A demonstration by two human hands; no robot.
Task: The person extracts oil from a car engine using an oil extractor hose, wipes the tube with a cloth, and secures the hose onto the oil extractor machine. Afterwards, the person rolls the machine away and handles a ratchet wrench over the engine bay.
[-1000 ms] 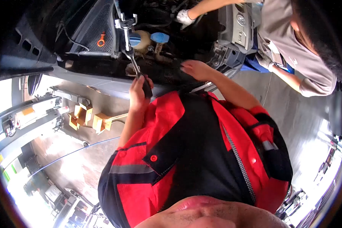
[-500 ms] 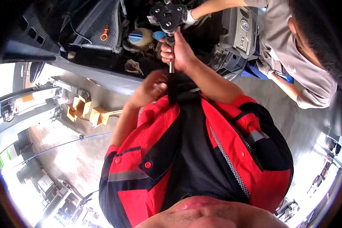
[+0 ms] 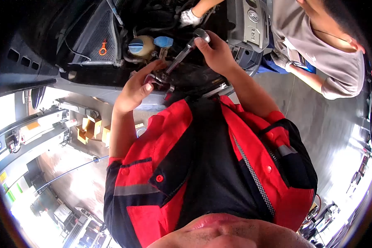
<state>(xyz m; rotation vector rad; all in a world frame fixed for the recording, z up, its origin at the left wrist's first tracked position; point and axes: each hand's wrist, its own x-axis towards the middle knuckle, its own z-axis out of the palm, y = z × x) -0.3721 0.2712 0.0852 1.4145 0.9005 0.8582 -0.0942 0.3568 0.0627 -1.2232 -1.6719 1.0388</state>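
A shiny metal ratchet wrench (image 3: 181, 57) runs diagonally between my hands over the engine bay. My right hand (image 3: 217, 51) is closed around its upper end, with the thumb on the rounded metal end. At the lower end, my left hand (image 3: 132, 91) is closed, fingers and thumb on curved metal jaws (image 3: 163, 84) with reddish parts. Its fingers partly hide how the jaws join the shaft. Behind the wrench are a pale fluid reservoir (image 3: 141, 47) with a blue cap and a second blue cap (image 3: 163, 41).
A co-worker's gloved hand (image 3: 190, 17) reaches into the engine bay; their other gloved hand (image 3: 280, 60) is by a blue-edged device. The engine cover (image 3: 254, 27) lies at right. An orange dipstick handle (image 3: 103, 50) is at left. Cardboard boxes (image 3: 89, 129) stand on the floor.
The wrench has swung from upright to diagonal, its black three-armed plate no longer showing. My left hand has moved left onto the jaws; my right hand has moved right. The co-worker's upper hand has shifted left.
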